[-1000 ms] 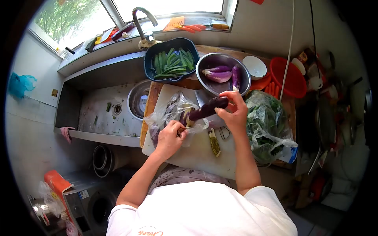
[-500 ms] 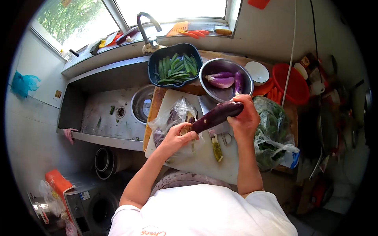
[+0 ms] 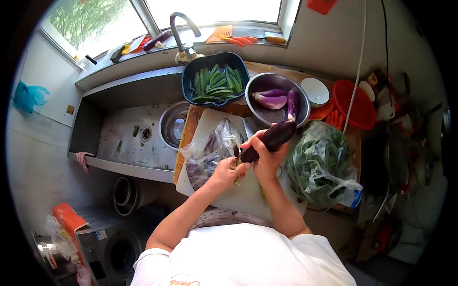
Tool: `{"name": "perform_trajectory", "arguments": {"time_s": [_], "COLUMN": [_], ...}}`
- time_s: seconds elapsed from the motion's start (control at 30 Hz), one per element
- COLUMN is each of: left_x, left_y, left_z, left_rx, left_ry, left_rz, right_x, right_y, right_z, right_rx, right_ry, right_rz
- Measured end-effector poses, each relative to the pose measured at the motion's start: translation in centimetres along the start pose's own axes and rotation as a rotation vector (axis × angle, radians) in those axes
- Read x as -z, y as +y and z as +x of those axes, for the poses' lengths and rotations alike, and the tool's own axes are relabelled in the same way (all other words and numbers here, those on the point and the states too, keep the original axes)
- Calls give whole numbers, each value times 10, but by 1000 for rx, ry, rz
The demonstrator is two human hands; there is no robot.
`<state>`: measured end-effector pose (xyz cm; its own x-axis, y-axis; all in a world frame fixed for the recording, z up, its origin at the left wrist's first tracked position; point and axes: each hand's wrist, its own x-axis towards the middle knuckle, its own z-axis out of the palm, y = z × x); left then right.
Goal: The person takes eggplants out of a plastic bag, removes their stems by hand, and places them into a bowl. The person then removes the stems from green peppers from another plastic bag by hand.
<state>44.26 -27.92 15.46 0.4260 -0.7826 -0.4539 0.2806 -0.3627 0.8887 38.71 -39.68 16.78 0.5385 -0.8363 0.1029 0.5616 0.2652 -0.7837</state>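
Observation:
A long dark purple eggplant is held at a slant above the cutting board. My right hand is wrapped around its middle from below. At the stem end, my left hand pinches it with thumb and fingers. Just left of the hands, a clear plastic bag with more eggplants lies on the board. A metal bowl holding several purple eggplants stands beyond the hands. The knife-like flat metal piece by the bowl is mostly hidden.
A dark blue basin of okra stands behind the board. The steel sink with a metal basin lies left. Right are a bag of leafy greens, a white bowl and a red basin.
My right hand has slid from the eggplant's far end down toward its stem end, nearer my left hand. The eggplant now points more upward. The view has shifted slightly.

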Motion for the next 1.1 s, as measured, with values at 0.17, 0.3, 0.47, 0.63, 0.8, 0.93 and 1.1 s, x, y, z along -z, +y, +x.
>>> {"name": "perform_trajectory", "arguments": {"time_s": [0.17, 0.3, 0.47, 0.63, 0.8, 0.93, 1.1], "left_x": [-5, 1, 10, 11, 18, 39, 41], "left_y": [-6, 4, 13, 2, -6, 10, 0], "left_z": [-5, -6, -8, -10, -1, -12, -12], "left_rx": [-84, -177, -266, -564, -290, -490, -84], "left_ry": [64, 30, -22, -54, -79, -202, 165], "left_rz": [163, 273, 373, 564, 107, 368, -373], "right_x": [-1, 2, -2, 13, -14, 4, 44], "right_y": [-2, -2, -6, 7, -25, -28, 2], "right_z": [8, 20, 25, 47, 44, 90, 125], "right_rx": [-198, -351, -457, -722, -280, -206, 248], "right_ry": [74, 55, 37, 118, 17, 293, 126], "right_rz": [154, 191, 214, 343, 54, 17, -1464]}}
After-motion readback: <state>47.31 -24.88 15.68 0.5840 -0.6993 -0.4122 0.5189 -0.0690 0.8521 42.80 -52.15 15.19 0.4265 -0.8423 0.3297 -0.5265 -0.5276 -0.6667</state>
